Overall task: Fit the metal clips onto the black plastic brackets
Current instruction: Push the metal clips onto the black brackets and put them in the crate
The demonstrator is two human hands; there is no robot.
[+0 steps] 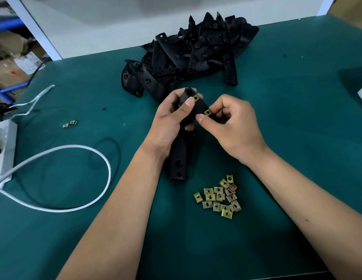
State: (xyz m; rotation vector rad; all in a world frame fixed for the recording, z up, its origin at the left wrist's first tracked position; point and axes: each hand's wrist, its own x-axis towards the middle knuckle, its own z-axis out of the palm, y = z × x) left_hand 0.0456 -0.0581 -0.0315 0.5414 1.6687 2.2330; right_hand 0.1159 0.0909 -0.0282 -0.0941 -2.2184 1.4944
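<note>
The brackets [188, 55] are matt black plastic. The clips [219, 197] are yellowish metal with a dull sheen. Smooth matt green covers the counter [287, 118]; the cable [75, 174] is glossy white.

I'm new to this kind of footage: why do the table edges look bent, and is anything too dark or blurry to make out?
Head view: the wide-angle lens bows the green table toward the frame edges; soft light leaves dim corners; the bracket pile merges into one black mass; the loose clips stay sharp; the left hand and right hand on the held bracket show no blur.
</note>
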